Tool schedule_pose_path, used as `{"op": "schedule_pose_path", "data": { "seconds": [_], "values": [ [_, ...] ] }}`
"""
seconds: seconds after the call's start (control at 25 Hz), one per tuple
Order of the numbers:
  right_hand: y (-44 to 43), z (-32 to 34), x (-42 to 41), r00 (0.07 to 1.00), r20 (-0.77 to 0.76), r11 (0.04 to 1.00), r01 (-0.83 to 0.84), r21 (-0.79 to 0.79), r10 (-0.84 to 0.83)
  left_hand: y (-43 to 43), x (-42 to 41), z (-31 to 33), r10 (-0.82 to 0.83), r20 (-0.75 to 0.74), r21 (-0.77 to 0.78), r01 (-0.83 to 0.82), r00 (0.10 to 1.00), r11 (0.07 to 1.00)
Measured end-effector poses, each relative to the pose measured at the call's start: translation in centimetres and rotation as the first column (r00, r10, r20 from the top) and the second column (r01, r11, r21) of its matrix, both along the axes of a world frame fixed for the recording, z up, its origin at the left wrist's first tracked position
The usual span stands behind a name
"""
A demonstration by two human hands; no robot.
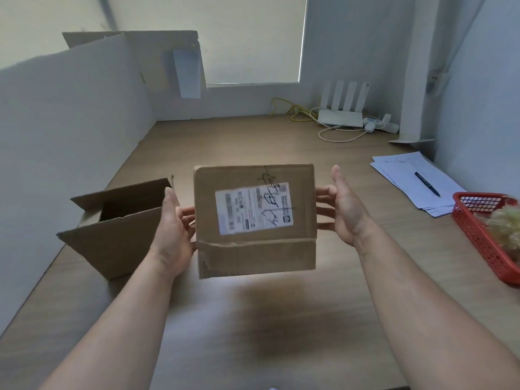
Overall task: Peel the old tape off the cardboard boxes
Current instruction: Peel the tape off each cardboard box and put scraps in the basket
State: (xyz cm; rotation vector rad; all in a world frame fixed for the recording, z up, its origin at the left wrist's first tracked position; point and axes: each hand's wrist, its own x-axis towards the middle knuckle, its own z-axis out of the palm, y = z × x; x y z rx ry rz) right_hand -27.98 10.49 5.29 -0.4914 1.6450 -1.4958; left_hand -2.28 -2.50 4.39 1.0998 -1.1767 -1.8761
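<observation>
**Turning over the small box, most of the peeling still ahead**

Holding the small box (253, 257) up off the table (253, 333), I have it squeezed between my two hands at the centre of my view. My left hand (171, 235) presses its fingers against the 9 o'clock edge. My right hand (344, 209) presses its fingers against the 3 o'clock edge. Both thumbs stand free and neither hand wraps round the cardboard, so this is a clamp between open hands rather than a closed grip.

The face towards me carries a white shipping label (254, 208) with black scribble across it. A ragged seam runs across the box towards 6 o'clock. I cannot tell whether tape still lies along that seam, because the surface is too soft in focus.

At 9 o'clock from this box an open box (118, 240) stands on the table with its flaps up, and I see no tape on it. At 3 o'clock a red basket (478, 237) holds a pale crumpled wad (505, 226), possibly tape already pulled off.

I judge the open box done and this one only being looked over. No strip is lifted and no finger is at an edge of tape, so finding a loose end and peeling it is what is left.
</observation>
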Motion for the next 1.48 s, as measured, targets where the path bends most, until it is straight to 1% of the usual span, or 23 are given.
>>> {"op": "schedule_pose_path", "data": {
  "seconds": [0.12, 0.2, 0.28, 0.36, 0.48, 0.6, 0.68, 0.72, 0.8, 0.88, 0.96, 1.0, 1.08, 1.16, 1.2, 1.28, 1.36, 1.4, 1.44, 1.48],
  "values": [
    [-0.2, 0.2, 0.4, 0.999, 0.040, 0.993, 0.039, -0.109, -0.034, 0.3, 0.3, -0.3, -0.023, -0.037, -0.028, 0.022, 0.999, 0.999],
    [-0.4, -0.5, 1.3, 1.000, -0.015, 0.993, 0.019, -0.117, -0.020, 0.6, 0.4, -0.9, -0.075, -0.036, -0.107, 0.071, 0.997, 0.992],
    [-0.7, -1.6, 2.0, 0.998, -0.050, 0.995, 0.020, -0.103, -0.025, 0.8, 0.6, -1.7, -0.126, 0.002, -0.167, 0.124, 0.992, 0.978],
    [-0.8, -2.5, 2.5, 0.999, -0.029, 0.997, 0.023, -0.071, -0.025, 0.9, 1.1, -2.5, -0.139, 0.045, -0.187, 0.145, 0.989, 0.972],
    [-0.7, -4.0, 3.1, 1.000, -0.002, 0.999, -0.001, 0.036, 0.001, 1.2, 1.9, -4.0, -0.129, 0.123, -0.146, 0.146, 0.984, 0.978],
    [-0.8, -5.2, 3.6, 1.000, -0.027, 0.992, -0.009, 0.126, 0.013, 1.9, 2.4, -4.9, -0.116, 0.201, -0.076, 0.134, 0.973, 0.988],
    [-1.3, -5.0, 3.7, 0.998, -0.055, 0.991, 0.006, 0.131, 0.002, 1.8, 2.7, -4.6, -0.115, 0.184, -0.064, 0.129, 0.976, 0.990],
    [-1.5, -4.7, 3.7, 0.998, -0.057, 0.993, 0.010, 0.118, -0.003, 1.7, 2.9, -4.1, -0.089, 0.161, -0.085, 0.104, 0.983, 0.991],
    [-1.9, -4.3, 3.7, 1.000, -0.009, 0.997, -0.011, 0.070, 0.012, 1.2, 3.2, -2.2, 0.003, 0.142, -0.187, 0.023, 0.990, 0.982],
    [-2.0, -4.6, 4.0, 0.996, 0.077, 0.998, -0.049, 0.042, 0.046, 0.7, 3.2, 0.3, 0.082, 0.222, -0.356, 0.003, 0.971, 0.934],
    [-2.1, -5.7, 4.7, 0.982, 0.181, 0.997, -0.063, 0.035, 0.055, 0.3, 2.8, 2.6, 0.162, 0.312, -0.543, 0.036, 0.936, 0.839],
    [-2.1, -6.4, 5.1, 0.971, 0.233, 0.997, -0.067, 0.037, 0.056, 0.2, 2.5, 3.5, 0.170, 0.347, -0.615, 0.087, 0.922, 0.784],
    [-1.8, -8.0, 5.9, 0.945, 0.320, 0.993, -0.096, 0.065, 0.070, 0.4, 1.6, 4.6, 0.155, 0.453, -0.690, 0.235, 0.878, 0.684],
    [-1.1, -9.9, 6.7, 0.927, 0.366, 0.976, -0.149, 0.160, 0.082, 1.0, 0.8, 4.6, 0.159, 0.583, -0.694, 0.387, 0.797, 0.607],
    [-0.7, -10.8, 7.1, 0.929, 0.361, 0.953, -0.180, 0.244, 0.083, 1.4, 0.3, 4.2, 0.157, 0.638, -0.678, 0.453, 0.754, 0.579],
    [0.2, -12.6, 7.7, 0.947, 0.298, 0.864, -0.249, 0.438, 0.121, 2.4, -0.6, 2.8, 0.131, 0.729, -0.621, 0.568, 0.672, 0.540],
    [0.7, -13.9, 7.6, 0.964, 0.153, 0.769, -0.266, 0.582, 0.217, 3.3, -1.5, 1.1, 0.145, 0.803, -0.569, 0.672, 0.578, 0.474],
    [0.7, -14.2, 7.1, 0.963, 0.075, 0.741, -0.247, 0.624, 0.258, 3.6, -2.0, 0.5, 0.169, 0.830, -0.545, 0.710, 0.531, 0.445],
    [0.6, -14.0, 6.5, 0.961, 0.010, 0.733, -0.216, 0.645, 0.275, 3.9, -2.5, 0.0, 0.193, 0.849, -0.525, 0.739, 0.492, 0.423],
    [0.3, -13.5, 5.9, 0.964, -0.037, 0.747, -0.179, 0.641, 0.262, 4.1, -2.9, -0.4, 0.216, 0.860, -0.509, 0.759, 0.462, 0.407]
  ]
}}
